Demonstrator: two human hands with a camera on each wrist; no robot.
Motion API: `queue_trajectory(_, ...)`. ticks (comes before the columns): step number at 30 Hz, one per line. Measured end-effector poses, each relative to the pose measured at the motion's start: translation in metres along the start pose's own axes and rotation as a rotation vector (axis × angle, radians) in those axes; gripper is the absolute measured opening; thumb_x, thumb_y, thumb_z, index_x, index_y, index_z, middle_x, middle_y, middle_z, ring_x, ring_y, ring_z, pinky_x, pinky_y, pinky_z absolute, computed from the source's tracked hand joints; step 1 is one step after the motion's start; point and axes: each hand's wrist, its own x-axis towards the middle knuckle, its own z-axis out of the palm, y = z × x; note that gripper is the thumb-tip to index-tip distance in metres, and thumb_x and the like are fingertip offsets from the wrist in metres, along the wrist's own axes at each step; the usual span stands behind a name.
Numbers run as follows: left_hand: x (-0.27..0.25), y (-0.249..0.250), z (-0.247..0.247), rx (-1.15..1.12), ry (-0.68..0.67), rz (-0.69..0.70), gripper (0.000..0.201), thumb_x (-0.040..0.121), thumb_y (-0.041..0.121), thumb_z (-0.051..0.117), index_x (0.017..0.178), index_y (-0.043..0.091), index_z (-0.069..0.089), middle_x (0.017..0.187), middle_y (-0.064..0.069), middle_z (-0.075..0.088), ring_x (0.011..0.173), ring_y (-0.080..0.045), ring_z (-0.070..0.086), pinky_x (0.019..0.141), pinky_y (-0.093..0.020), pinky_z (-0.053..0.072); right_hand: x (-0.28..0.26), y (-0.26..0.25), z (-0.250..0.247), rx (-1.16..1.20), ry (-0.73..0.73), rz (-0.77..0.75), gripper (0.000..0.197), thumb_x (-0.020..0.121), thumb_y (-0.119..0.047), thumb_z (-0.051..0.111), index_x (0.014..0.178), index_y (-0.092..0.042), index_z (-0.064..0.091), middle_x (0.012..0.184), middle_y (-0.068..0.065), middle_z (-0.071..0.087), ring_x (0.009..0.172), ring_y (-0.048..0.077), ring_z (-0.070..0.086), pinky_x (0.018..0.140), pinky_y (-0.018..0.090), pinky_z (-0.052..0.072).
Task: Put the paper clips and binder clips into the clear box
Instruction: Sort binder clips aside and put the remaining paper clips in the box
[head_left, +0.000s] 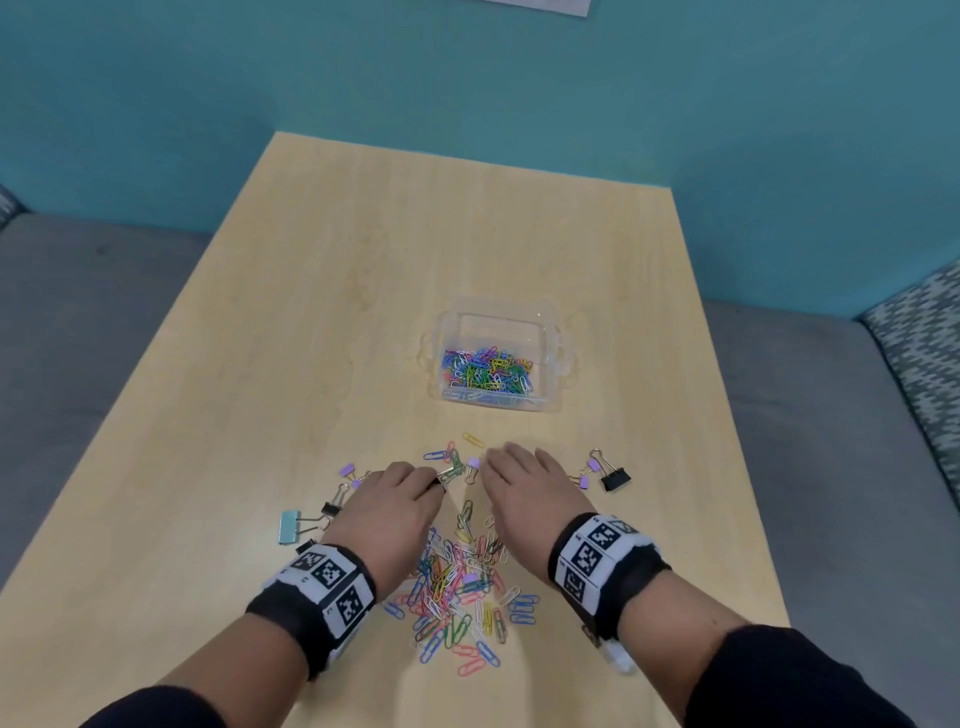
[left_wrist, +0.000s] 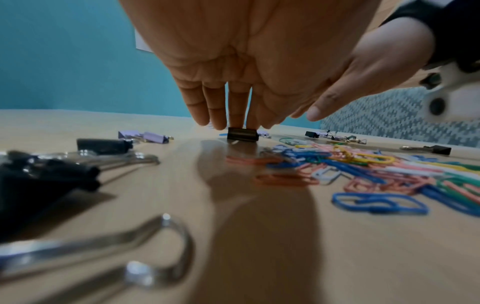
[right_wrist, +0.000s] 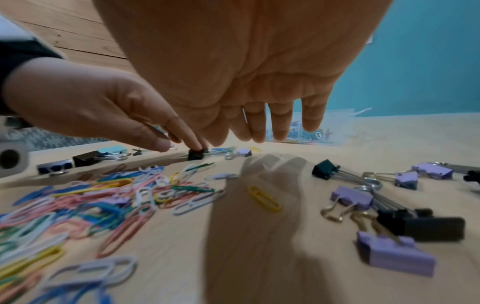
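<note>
A clear box (head_left: 498, 328) with several coloured paper clips in it stands past my hands, also in the right wrist view (right_wrist: 335, 131). A pile of loose paper clips (head_left: 462, 587) lies between my wrists. My left hand (head_left: 428, 480) reaches forward with straight fingers (left_wrist: 236, 115), and their tips touch a small black binder clip (head_left: 436, 486) (left_wrist: 242, 134) (right_wrist: 195, 154); the thumb stays apart from it. My right hand (head_left: 501, 460) (right_wrist: 272, 133) hovers flat and empty just above the table, beside a small purple binder clip (head_left: 472, 462).
Blue (head_left: 288, 526), black and purple binder clips lie left of my left hand. A black binder clip (head_left: 615, 478) and purple ones (head_left: 592, 465) lie to the right. The wooden table (head_left: 363, 260) is bordered by grey seats and a teal wall.
</note>
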Motion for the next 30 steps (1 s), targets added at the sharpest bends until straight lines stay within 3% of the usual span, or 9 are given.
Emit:
queue_trajectory(3,0.003,0.008,-0.003,0.029,-0.007,-0.041,0.051,0.054,0.011,0.072,0.104,0.013,0.062,0.098,-0.004,0.06,0.084,-0.027,0.053,0.064,-0.037,0.046,0.01,0.003,0.0,-0.018,0.009,0.015,0.056,0.086,-0.017,0.05,0.14,-0.008,0.036,0.14,0.009,0.04,0.131,0.031,0.031,0.109,0.046,0.025)
queue_trajectory(6,0.005,0.015,-0.002,0.034,-0.014,-0.068,0.035,0.055,0.011,0.072,0.088,0.015,0.063,0.086,-0.002,0.057,0.076,-0.025,0.049,0.059,-0.036,0.043,0.01,-0.005,0.004,-0.046,-0.043,0.024,0.057,0.082,-0.018,0.053,0.136,-0.009,0.039,0.131,0.01,0.046,0.123,0.032,0.037,0.106,0.048,0.028)
queue_trajectory(12,0.002,0.0,0.001,-0.059,0.01,-0.209,0.026,0.068,0.016,0.074,0.09,0.013,0.06,0.104,-0.011,0.059,0.083,-0.03,0.055,0.063,-0.038,0.051,0.003,-0.008,0.013,-0.029,-0.007,0.052,0.06,0.069,-0.016,0.065,0.127,-0.008,0.05,0.114,0.011,0.057,0.109,0.034,0.05,0.097,0.051,0.04)
queue_trajectory(16,0.014,-0.001,-0.004,-0.057,-0.043,-0.207,0.021,0.073,0.023,0.073,0.084,0.016,0.058,0.082,-0.005,0.058,0.07,-0.028,0.051,0.058,-0.035,0.042,0.007,-0.006,0.0,-0.05,-0.034,0.043,0.055,0.072,-0.008,0.058,0.125,-0.01,0.043,0.116,0.011,0.051,0.106,0.033,0.045,0.091,0.045,0.038)
queue_trajectory(21,0.026,0.004,-0.011,-0.034,-0.106,-0.203,0.017,0.071,0.02,0.071,0.078,0.017,0.057,0.076,-0.004,0.055,0.067,-0.027,0.05,0.055,-0.035,0.038,0.014,-0.006,-0.005,-0.07,-0.03,0.07,0.04,0.076,-0.006,0.055,0.115,-0.013,0.047,0.112,0.01,0.052,0.102,0.031,0.044,0.084,0.042,0.037)
queue_trajectory(24,0.028,0.002,-0.024,-0.29,-0.141,-0.36,0.013,0.084,0.034,0.053,0.079,0.021,0.054,0.08,0.003,0.057,0.074,-0.02,0.054,0.061,-0.033,0.043,0.017,-0.004,-0.005,-0.072,-0.028,0.066,0.037,0.078,-0.007,0.054,0.114,-0.013,0.049,0.112,0.009,0.052,0.104,0.031,0.043,0.083,0.041,0.036)
queue_trajectory(26,0.027,-0.001,-0.033,-0.628,-0.21,-0.515,0.016,0.082,0.039,0.056,0.076,0.024,0.056,0.074,0.005,0.063,0.069,-0.014,0.058,0.06,-0.032,0.047,0.019,-0.003,-0.005,-0.071,-0.029,0.047,0.035,0.078,-0.007,0.055,0.112,-0.013,0.05,0.11,0.008,0.053,0.103,0.031,0.044,0.082,0.04,0.037)
queue_trajectory(28,0.026,-0.007,-0.04,-0.972,-0.249,-0.654,0.017,0.081,0.034,0.061,0.078,0.017,0.06,0.071,0.001,0.068,0.058,-0.013,0.057,0.051,-0.029,0.047,0.019,-0.002,-0.004,-0.07,-0.037,0.039,0.033,0.077,-0.007,0.055,0.11,-0.013,0.05,0.107,0.008,0.053,0.1,0.03,0.044,0.08,0.04,0.037)
queue_trajectory(30,0.025,-0.011,-0.044,-1.194,-0.307,-0.778,0.018,0.086,0.026,0.06,0.082,0.008,0.058,0.069,-0.008,0.068,0.048,-0.016,0.051,0.038,-0.021,0.035,0.019,0.0,-0.003,-0.078,-0.039,0.042,0.031,0.078,-0.008,0.055,0.108,-0.013,0.051,0.105,0.009,0.055,0.098,0.031,0.045,0.08,0.04,0.038)
